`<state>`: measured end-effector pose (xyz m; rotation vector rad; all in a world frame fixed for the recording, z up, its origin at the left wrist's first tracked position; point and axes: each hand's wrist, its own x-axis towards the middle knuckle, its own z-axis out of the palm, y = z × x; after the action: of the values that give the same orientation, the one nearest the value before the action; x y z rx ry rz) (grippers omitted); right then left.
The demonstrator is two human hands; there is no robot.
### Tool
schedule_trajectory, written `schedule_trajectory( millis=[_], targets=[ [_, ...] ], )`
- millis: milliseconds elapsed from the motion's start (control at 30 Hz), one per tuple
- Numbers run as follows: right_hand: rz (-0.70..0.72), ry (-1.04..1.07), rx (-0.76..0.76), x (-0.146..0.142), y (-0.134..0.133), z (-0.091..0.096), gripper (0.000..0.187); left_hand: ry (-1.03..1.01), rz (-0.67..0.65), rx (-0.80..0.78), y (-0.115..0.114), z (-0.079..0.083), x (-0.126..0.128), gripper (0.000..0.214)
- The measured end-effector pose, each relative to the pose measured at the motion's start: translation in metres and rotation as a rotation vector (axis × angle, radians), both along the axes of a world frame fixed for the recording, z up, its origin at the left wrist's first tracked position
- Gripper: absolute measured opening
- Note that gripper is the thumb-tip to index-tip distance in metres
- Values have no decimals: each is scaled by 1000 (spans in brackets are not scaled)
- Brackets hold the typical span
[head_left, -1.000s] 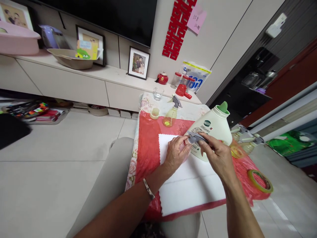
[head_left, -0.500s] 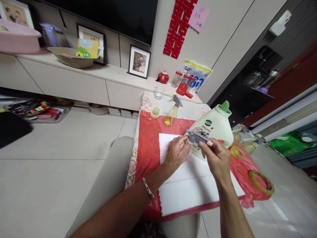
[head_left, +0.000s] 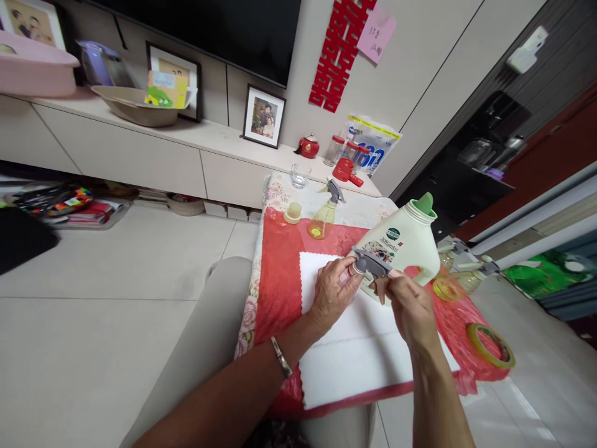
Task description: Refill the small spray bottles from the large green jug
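My left hand is closed around the neck of a spray bottle with a grey trigger head; most of its body is hidden behind the hand. At the nozzle end of that head, the fingers of my right hand pinch together. A brownish trigger hangs down between the two hands. Just behind stands a large pale green jug, its mouth uncapped and its green spout showing. A white cloth with a scalloped edge lies under my hands on red plastic sheeting.
Another spray bottle and a pale cap stand at the table's back left, near a glass cup. More spray bottles are at the right, behind a tape roll. A low cabinet runs behind the table.
My right hand has shifted from gripping over the spray head to its nozzle end, and the trigger now shows. My left hand keeps its hold at the neck.
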<state>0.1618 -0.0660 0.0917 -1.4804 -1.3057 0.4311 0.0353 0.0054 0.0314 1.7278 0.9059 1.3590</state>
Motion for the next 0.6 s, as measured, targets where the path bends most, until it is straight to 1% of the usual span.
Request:
schedule_trajectory(
  millis=[67,100,200,267,367,500,600],
  targets=[
    [24,95,25,7,6,-12,58,7,1,1,0,0,0,23],
    [25,130,34,9,9,-19,55,7,0,6,0,-1,1,23],
    [40,182,37,8,20,-37,36,-5,-1,30,0,-2,1,24],
    [53,189,42,5,26,-44,34,-4,2,43,0,-3,1,25],
    [58,174,60,3,31,-50,33,24,7,67,1,-4,2,29],
    [41,113,86,4,32,-55,31,48,14,115,2,-7,3,37],
    [12,45,105,4,32,-57,33,20,-30,103,1,-8,2,39]
  ],
)
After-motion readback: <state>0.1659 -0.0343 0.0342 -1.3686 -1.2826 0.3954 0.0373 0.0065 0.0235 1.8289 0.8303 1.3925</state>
